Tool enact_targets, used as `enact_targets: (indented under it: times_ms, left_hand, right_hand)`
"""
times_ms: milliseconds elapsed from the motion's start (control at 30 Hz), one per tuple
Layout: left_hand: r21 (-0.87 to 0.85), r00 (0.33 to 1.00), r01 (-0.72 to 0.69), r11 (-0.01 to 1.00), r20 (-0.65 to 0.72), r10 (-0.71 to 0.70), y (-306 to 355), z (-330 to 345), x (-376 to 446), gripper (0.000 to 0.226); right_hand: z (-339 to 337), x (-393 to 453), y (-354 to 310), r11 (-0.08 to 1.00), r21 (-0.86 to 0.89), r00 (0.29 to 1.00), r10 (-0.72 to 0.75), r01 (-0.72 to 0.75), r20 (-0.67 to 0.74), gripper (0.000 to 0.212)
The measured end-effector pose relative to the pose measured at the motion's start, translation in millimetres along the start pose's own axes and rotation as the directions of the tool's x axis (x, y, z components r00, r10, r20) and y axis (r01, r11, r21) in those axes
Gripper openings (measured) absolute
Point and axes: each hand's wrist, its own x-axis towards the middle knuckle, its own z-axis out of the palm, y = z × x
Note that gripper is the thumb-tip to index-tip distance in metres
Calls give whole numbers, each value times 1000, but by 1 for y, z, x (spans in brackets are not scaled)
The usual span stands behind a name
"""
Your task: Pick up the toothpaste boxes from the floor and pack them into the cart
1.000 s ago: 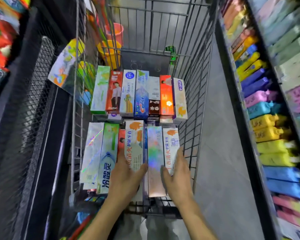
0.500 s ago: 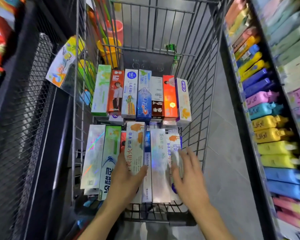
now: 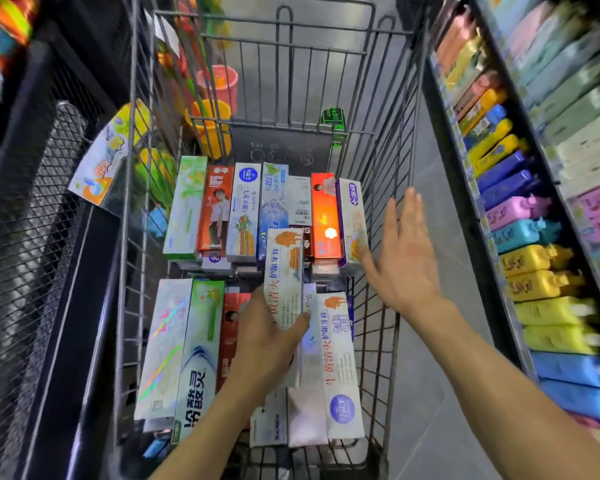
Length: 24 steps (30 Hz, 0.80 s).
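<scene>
Shelving: a rack of bright bottles (image 3: 534, 258), pink, blue and yellow, lines the aisle from 1 to 4 o'clock; a dark mesh panel (image 3: 32, 237) stands from 8 to 10 o'clock.
Floor: grey floor (image 3: 426, 393) shows between the cart and the bottle rack, at 4 o'clock.
Cart: a wire shopping cart (image 3: 378, 341) fills the centre of the view, its far wall at 12 o'clock and its near edge at 6 o'clock.
Toothpaste boxes: the toothpaste boxes (image 3: 246, 209) lie flat inside the cart in two rows, a far row of about seven side by side toward 12 o'clock and a near row toward 6 o'clock, including a green box (image 3: 198, 358) at 7 o'clock.
Lifted box: a white box with orange print (image 3: 284, 271) is tilted up at the centre, its far end overlapping the far row.
Left hand: the left hand (image 3: 267, 341), just below centre, has its grip clamped on the lower part of the white box with orange print, thumb on the front face.
Right hand: the right hand (image 3: 402, 251), at 3 o'clock, has its grip apart, fingers straight and spread, raised beside the cart's right wire wall and holding nothing.
Buckets: a red bucket (image 3: 219, 84) and a yellow bucket (image 3: 208, 126) sit beyond the cart at 11 o'clock.
</scene>
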Motion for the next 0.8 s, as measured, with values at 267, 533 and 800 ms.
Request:
enact_targets:
  times_ms: [267, 533, 800]
  left_hand:
    - [43, 999, -25, 999, -26, 26, 33, 27, 49, 46]
    - [75, 984, 3, 997, -179, 11, 52, 50, 131, 50]
    - [298, 976, -31, 954, -198, 93, 34, 67, 194, 76]
  right_hand:
    - [12, 2, -2, 998, 59, 999, 27, -26, -31, 87]
    - [13, 2, -4, 994, 107, 998, 35, -29, -47, 89]
    - [20, 1, -4, 990, 135, 996, 42, -30, -84, 87]
